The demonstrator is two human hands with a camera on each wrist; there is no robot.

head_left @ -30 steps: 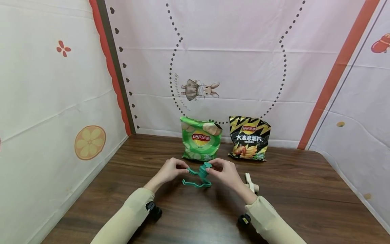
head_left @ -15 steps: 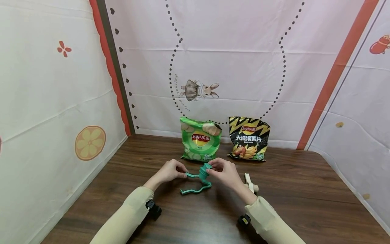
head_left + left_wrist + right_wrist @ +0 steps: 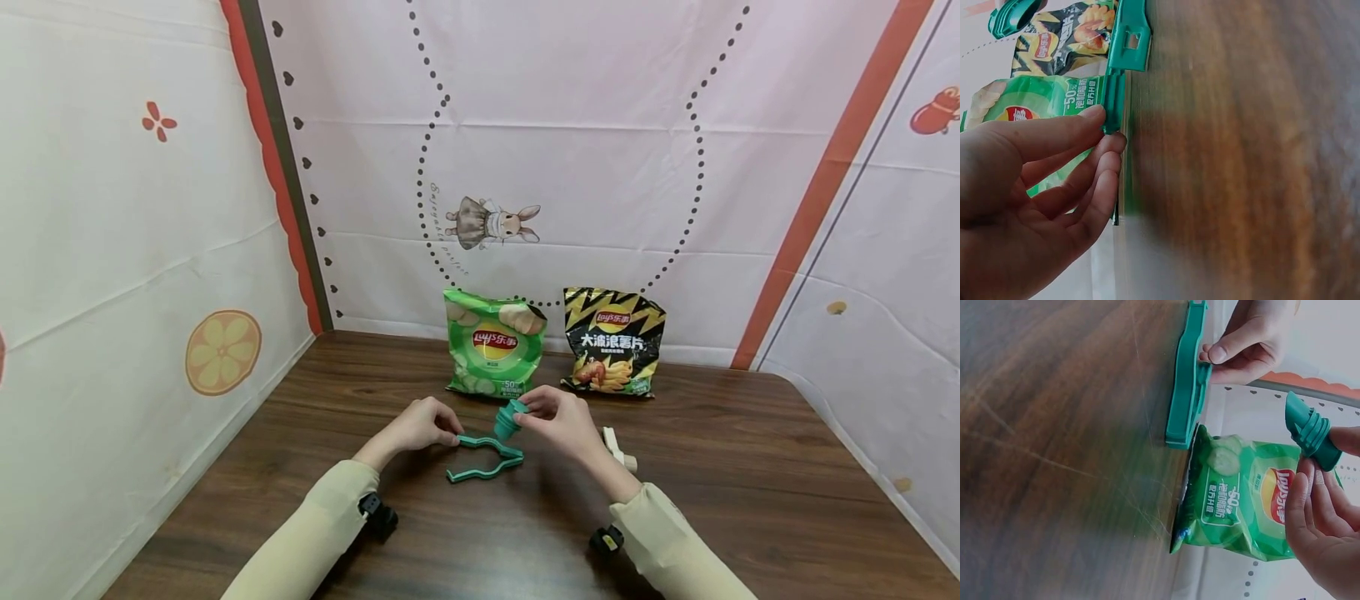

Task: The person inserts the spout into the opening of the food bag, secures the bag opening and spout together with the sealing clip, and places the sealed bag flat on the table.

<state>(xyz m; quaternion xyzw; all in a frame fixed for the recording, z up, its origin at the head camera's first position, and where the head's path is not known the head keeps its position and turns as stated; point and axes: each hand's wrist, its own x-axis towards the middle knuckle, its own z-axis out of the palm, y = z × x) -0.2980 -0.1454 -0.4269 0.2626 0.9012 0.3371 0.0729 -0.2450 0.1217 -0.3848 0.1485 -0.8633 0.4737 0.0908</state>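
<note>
A green bag-sealing clip [image 3: 484, 474] lies spread in a V close over the table, its hinged end towards the right. My left hand [image 3: 418, 426] pinches the tip of its far arm between thumb and fingers; in the left wrist view the clip's arm [image 3: 1114, 94] shows a square hole beyond the fingertips. My right hand [image 3: 558, 423] holds a green pour spout [image 3: 508, 420] by its wide end, above the clip and apart from it. Seen from the right wrist, the spout [image 3: 1312, 430] has ridged rings and a slanted mouth.
Behind the hands a green chip bag [image 3: 491, 343] stands upright, with a black and yellow chip bag [image 3: 613, 343] to its right. A cream-coloured clip-like piece [image 3: 617, 452] lies beside my right forearm. Patterned cloth [image 3: 585, 183] walls the brown table [image 3: 750, 467].
The spout has come up out of the clip in my right hand and tilted. My left hand has lowered slightly with the clip's arm, and the clip now lies flatter.
</note>
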